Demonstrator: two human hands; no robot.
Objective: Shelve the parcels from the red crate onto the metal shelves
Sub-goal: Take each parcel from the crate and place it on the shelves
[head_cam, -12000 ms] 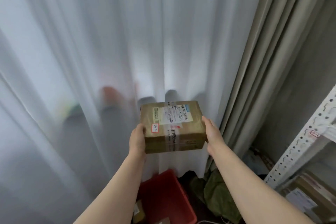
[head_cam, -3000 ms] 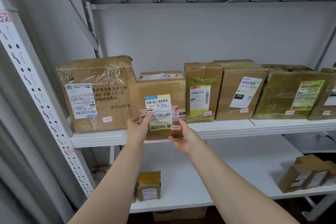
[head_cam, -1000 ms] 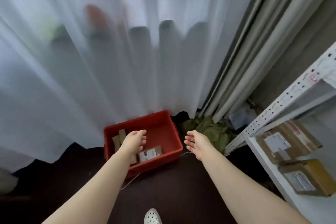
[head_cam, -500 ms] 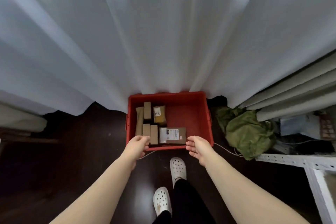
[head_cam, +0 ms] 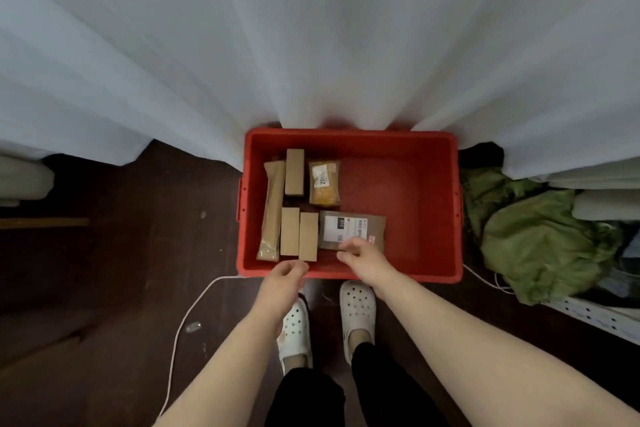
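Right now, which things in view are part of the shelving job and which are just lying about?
Job: red plastic crate; flat brown labelled parcel; yellow padded packet; long brown packet; three small cardboard boxes; white perforated shelf rail.
Lying about: crumpled green cloth; white cable; white curtain.

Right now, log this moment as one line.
phase: picking | red crate: six parcels inside | left hand: empty, over near rim | right hand: at labelled parcel, grip unclear

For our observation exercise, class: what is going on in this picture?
A person stands over a red crate on the floor that holds six parcels. Their right hand reaches to the near edge of the labelled parcel; whether it grips it is unclear. Their left hand hovers empty at the crate's near rim.
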